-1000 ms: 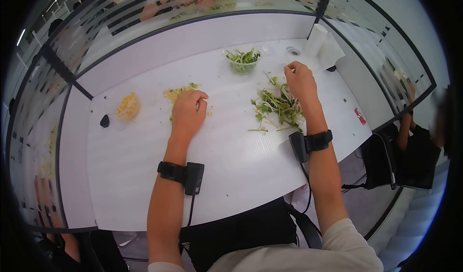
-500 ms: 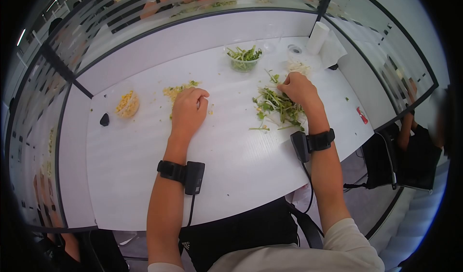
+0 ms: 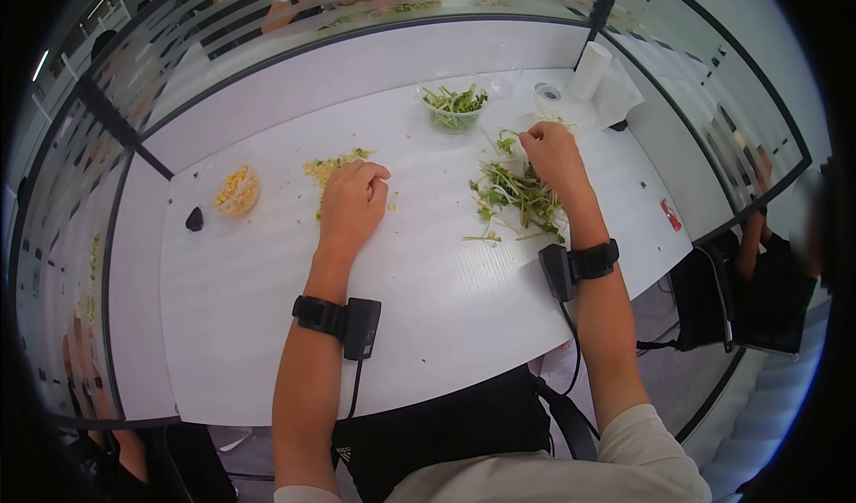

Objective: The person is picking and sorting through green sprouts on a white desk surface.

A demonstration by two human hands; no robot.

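My left hand (image 3: 354,202) rests with curled fingers on the white table (image 3: 428,325), beside a scatter of yellow and green bits (image 3: 330,166); what it holds, if anything, is hidden. Over the upper edge of a loose heap of green sprouts with pale stems (image 3: 522,193) is my right hand (image 3: 555,153). Its fingers are pinched together, and I cannot make out what is between them. Behind the heap stands a clear bowl of green stems (image 3: 453,109). A clear container of yellow kernels (image 3: 237,193) sits at the left.
A paper roll (image 3: 589,71) stands at the back right near a clear container of pale stems (image 3: 560,111) and a tape-like ring (image 3: 547,93). A red object (image 3: 670,215) lies by the right edge, a black one (image 3: 194,219) at the left. Partitions surround the table; people are beyond.
My right hand moved down from the pale-stem container to the sprout heap, then slightly up again. Pale stems showed in that container as the hand left. My left hand has stayed nearly still.
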